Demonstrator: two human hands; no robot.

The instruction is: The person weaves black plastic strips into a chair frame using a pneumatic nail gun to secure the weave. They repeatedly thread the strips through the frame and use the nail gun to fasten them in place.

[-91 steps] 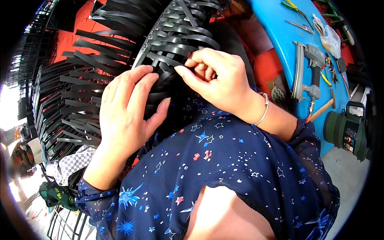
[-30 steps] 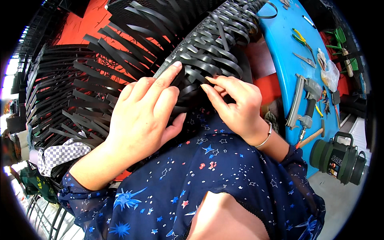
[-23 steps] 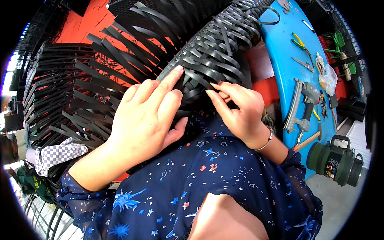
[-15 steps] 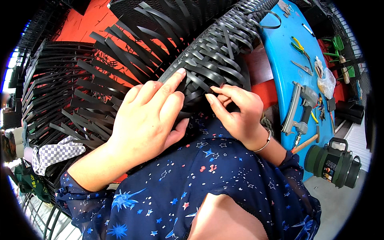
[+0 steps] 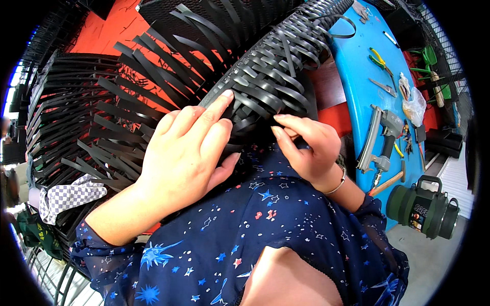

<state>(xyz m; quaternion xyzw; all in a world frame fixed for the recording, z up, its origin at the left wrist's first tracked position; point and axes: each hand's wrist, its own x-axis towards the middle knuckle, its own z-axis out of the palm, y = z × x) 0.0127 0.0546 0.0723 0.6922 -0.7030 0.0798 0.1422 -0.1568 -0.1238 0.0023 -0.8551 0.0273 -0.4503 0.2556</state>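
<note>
A woven piece of flat black strips point(image 5: 265, 66) runs from in front of me toward the upper right, its loops standing up in rows. My left hand point(image 5: 186, 148) lies palm down at its near left edge. The index fingertip presses on the weave, the thumb is held apart, and the other fingers are bent. My right hand point(image 5: 311, 145) is at the near right side of the weave, thumb and index finger closed around the end of a black strip point(image 5: 252, 105). That strip slants from beside my left fingertip to my right fingers, which partly hide its end.
Long loose strips point(image 5: 153, 76) fan out on the left over a red surface point(image 5: 97, 35). A blue table point(image 5: 352, 81) on the right bears a nail gun point(image 5: 390, 130), yellow-handled pliers point(image 5: 378, 58), a hammer point(image 5: 388, 182) and a plastic bag point(image 5: 414, 107). A green jug point(image 5: 423, 206) stands beyond its near end.
My right hand has shifted slightly right and down, drawing away from the weave with the strip end. The left index finger stays pressed in nearly the same spot.
</note>
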